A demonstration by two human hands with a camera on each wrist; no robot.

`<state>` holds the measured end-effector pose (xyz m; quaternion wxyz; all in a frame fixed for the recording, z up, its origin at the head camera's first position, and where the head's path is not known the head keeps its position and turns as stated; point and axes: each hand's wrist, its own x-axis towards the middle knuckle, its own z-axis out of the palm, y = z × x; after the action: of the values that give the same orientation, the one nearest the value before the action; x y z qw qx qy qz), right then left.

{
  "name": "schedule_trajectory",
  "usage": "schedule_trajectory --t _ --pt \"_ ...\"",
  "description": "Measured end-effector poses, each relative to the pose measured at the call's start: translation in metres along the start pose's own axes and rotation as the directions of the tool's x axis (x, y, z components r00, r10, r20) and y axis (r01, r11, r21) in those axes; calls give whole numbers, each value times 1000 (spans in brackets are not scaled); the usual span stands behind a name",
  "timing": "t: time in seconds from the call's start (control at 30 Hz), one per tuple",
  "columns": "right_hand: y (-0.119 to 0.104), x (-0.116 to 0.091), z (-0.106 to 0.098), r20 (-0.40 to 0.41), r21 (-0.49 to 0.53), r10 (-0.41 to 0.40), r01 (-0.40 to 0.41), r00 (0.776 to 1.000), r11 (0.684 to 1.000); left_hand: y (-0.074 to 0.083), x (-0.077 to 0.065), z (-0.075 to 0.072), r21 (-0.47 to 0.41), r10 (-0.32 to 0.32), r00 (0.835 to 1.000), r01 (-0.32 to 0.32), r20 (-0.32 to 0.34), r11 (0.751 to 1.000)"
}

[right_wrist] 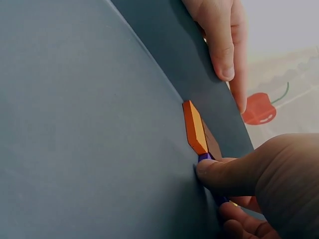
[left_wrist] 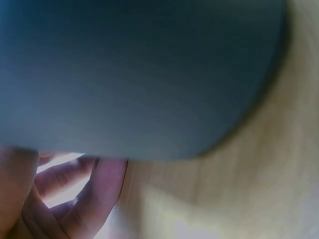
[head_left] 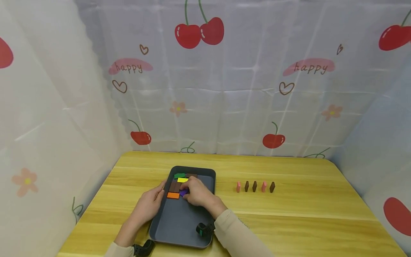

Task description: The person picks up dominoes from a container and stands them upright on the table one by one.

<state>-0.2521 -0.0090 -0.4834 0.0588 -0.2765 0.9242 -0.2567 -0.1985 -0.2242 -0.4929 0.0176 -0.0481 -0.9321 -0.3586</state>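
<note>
A dark grey tray (head_left: pixel 189 221) rests on the table, with flat coloured blocks laid in its far left part. My left hand (head_left: pixel 150 201) grips the tray's left wall, thumb at the rim and fingers on the outer side, as the right wrist view shows. Inside the tray, my right hand (head_left: pixel 198 192) pinches a purple block (head_left: pixel 183 192) between thumb and fingers. This block lies beside an orange block (head_left: pixel 173 195) and brown blocks (head_left: pixel 174 186). Farther up are a yellow block (head_left: pixel 182 180), a green block (head_left: pixel 179 175) and another brown block (head_left: pixel 191 175), partly hidden by the hand.
Right of the tray, several pink and dark brown blocks stand upright in a row, among them a pink block (head_left: pixel 264 186) and a dark brown block (head_left: pixel 272 187). The wooden table (head_left: pixel 305 228) meets a cherry-printed cloth (head_left: pixel 224 117) at the back and sides.
</note>
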Motion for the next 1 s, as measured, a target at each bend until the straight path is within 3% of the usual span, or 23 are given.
schedule_trajectory --t 0.3,0.63,1.0 --pt "-4 -4 -4 20 -63 5 -4 1000 998 -1 1 2 11 6 1000 -5 -11 1000" --pt "-5 -5 -3 -24 -129 -14 10 1000 992 -3 1 2 22 10 1000 -9 -14 1000" --pt "-2 -3 0 -12 -112 -11 10 1000 994 -2 -1 2 19 13 1000 -13 -18 1000"
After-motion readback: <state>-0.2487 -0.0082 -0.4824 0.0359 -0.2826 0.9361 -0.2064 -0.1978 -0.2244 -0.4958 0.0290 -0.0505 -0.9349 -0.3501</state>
